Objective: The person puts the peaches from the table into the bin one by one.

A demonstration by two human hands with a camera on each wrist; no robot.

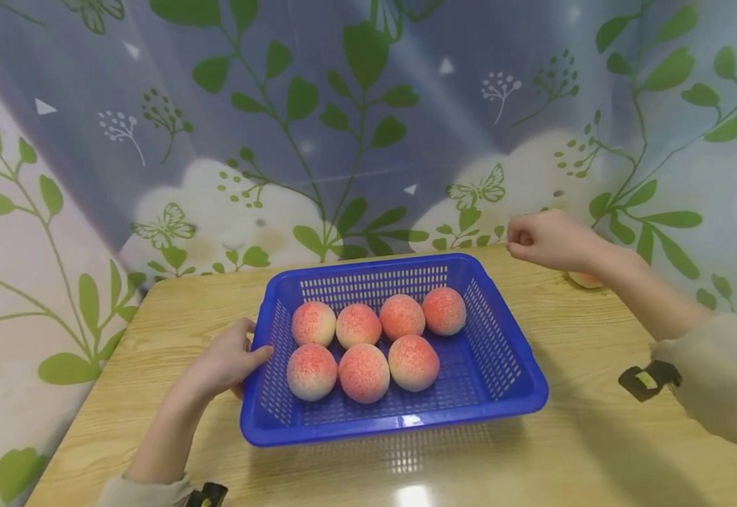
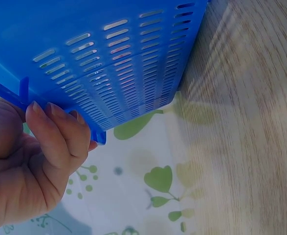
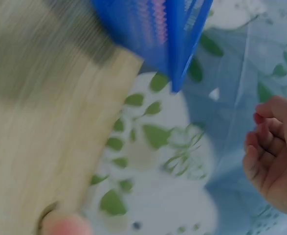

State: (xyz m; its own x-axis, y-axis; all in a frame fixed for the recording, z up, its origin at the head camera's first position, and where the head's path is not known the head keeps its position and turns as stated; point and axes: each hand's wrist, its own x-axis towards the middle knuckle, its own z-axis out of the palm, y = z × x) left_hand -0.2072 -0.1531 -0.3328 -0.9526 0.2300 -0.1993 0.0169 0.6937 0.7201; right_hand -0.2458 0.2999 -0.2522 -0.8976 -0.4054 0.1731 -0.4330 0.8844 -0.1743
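A blue plastic basket (image 1: 470, 408) with slotted walls sits at the middle of the table, holding several pink-and-cream peaches (image 1: 363, 373) in two rows on its left and centre. My left hand (image 1: 232, 355) grips the basket's left side, thumb over the rim; the left wrist view shows the fingers (image 2: 67, 129) curled under that rim. Past the far right corner of the basket, my right hand (image 1: 549, 238) is raised with loosely bent fingers and nothing in it. Another peach (image 1: 586, 280) lies on the table beyond my right forearm, partly hidden by it.
The light wood-grain table (image 1: 172, 324) extends on both sides of the basket. Close behind it hangs a curtain (image 1: 368, 141) printed with leaves and butterflies, which also runs down the left side.
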